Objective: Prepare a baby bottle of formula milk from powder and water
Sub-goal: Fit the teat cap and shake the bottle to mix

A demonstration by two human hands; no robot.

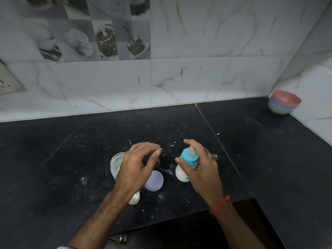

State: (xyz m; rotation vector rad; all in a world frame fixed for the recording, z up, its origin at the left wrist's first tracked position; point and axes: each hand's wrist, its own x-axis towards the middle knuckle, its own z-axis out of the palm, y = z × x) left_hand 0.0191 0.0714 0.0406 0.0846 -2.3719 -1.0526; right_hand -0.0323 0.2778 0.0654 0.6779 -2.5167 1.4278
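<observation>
Standing upright on the dark tabletop (pixel 251 150), right of centre, the bottle (pixel 186 164) holds white milk under a blue collar and teat, its long axis vertical. The right hand (pixel 201 168) is right at it, fingers (pixel 181 162) curled loosely around the collar; whether they touch, I cannot tell. The left hand (pixel 136 168) hovers left of it, fingers spread, holding nothing, so the right is nearer.

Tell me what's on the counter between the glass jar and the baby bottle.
In the head view, a lavender lid lies between the glass jar and baby bottle, with spilled powder on the black counter.
</observation>
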